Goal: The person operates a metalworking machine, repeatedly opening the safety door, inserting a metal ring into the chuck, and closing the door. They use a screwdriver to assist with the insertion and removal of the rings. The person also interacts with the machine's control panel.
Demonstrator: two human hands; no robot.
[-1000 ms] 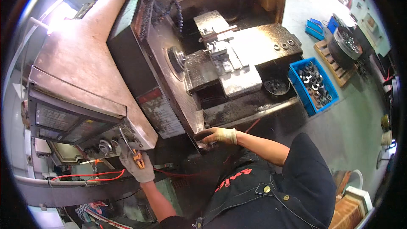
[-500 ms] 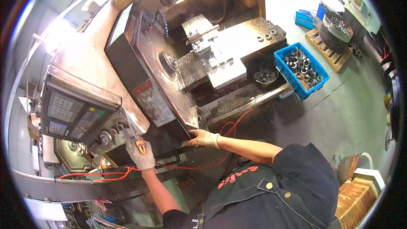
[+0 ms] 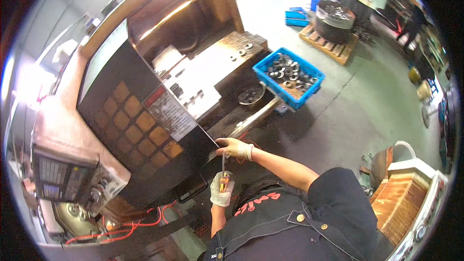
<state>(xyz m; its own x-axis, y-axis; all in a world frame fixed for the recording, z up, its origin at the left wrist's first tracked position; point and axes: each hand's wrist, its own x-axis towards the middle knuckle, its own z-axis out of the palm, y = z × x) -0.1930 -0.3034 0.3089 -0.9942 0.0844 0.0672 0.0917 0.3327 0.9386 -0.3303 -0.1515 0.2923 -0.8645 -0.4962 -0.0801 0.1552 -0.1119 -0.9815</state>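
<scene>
apparently the step in hand is working the dark door [image 3: 145,121], with the right hand [image 3: 237,148] at its near corner, though i cannot tell whether those fingers grip. the left hand [image 3: 220,194] is closed around an orange-handled tool [image 3: 224,181], its shaft pointing up just beside the right hand; the next move seems to call for keeping that shaft clear of the door's edge.

Gloved hands [image 3: 221,194], ctr: qty 2. Orange-handled tool [image 3: 224,182], lwr ctr: 1. Rings [image 3: 233,58] on ledge, upr ctr: 3. Lg. blue crate [image 3: 276,87], R of ctr: 1. Pallet [image 3: 316,39], upr R: 1. Drum [image 3: 333,28], same area: 1.
</scene>
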